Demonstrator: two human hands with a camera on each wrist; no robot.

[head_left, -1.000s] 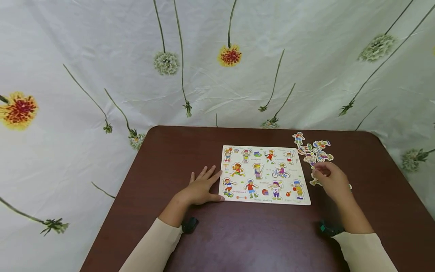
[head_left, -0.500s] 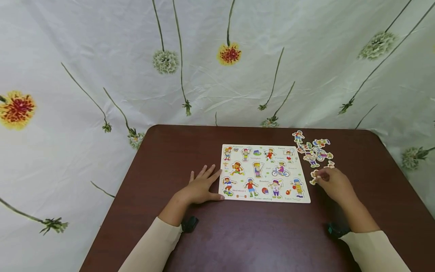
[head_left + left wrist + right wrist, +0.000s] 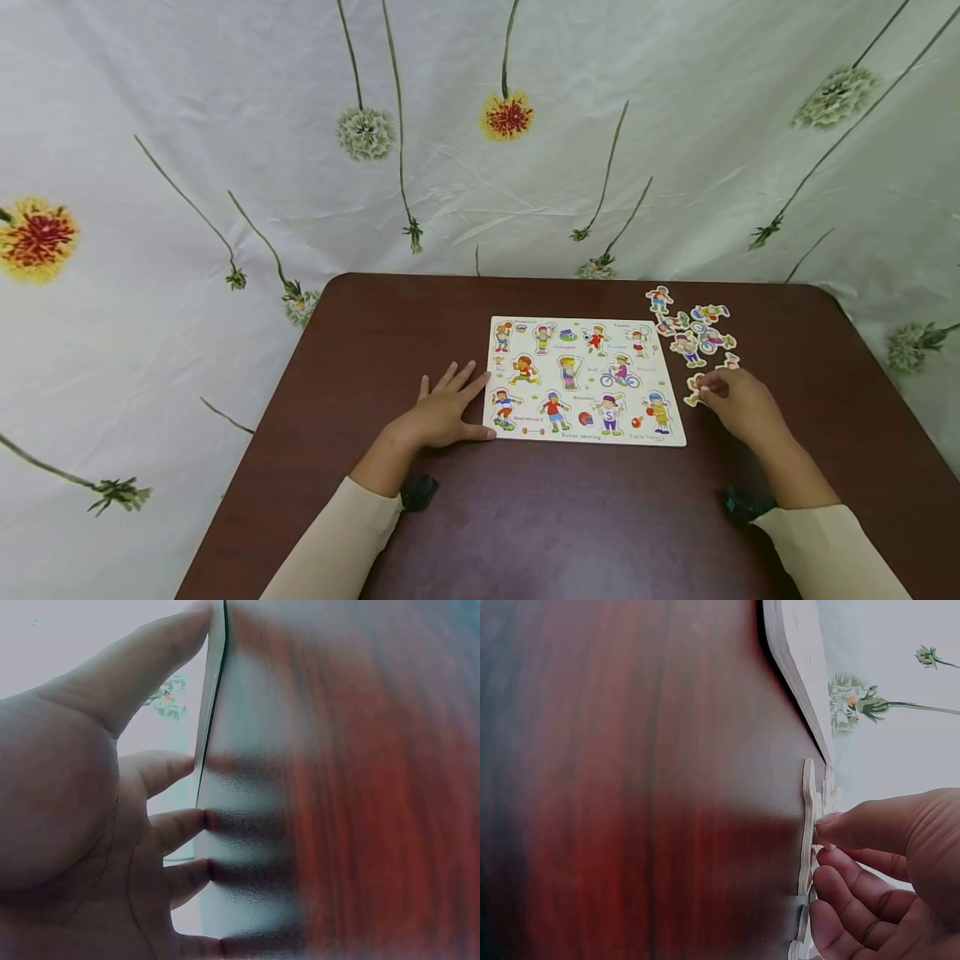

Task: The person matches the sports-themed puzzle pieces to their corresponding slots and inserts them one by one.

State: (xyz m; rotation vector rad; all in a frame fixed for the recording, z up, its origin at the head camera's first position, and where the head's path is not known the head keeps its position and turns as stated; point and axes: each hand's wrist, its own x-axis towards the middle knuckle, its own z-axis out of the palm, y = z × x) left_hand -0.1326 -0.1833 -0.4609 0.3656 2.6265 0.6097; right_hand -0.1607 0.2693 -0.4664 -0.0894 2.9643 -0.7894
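A flat puzzle board [image 3: 546, 390] printed with sports figures lies on the table. My left hand [image 3: 442, 414] has its fingers spread, with thumb and fingertips at the board's left edge; in the left wrist view the thumb [image 3: 142, 664] touches that edge. To the right of the board, my right hand [image 3: 744, 406] pinches a small figure-shaped puzzle piece [image 3: 692, 390] between thumb and index finger. The right wrist view shows this thin wooden piece [image 3: 808, 840] close to the tabletop; the fingers hide part of it.
Several loose figure pieces, among them a purple-clad figure [image 3: 687, 349] and a bicycle rider [image 3: 712, 339], lie together beyond my right hand. Another piece [image 3: 731, 361] is partly behind the fingers. The brown table [image 3: 405, 325] ends at a flower-patterned cloth [image 3: 450, 200].
My right hand has drawn back from the upper loose pieces to the lower piece near the board, then stayed there, pinching it. My left hand has not moved.
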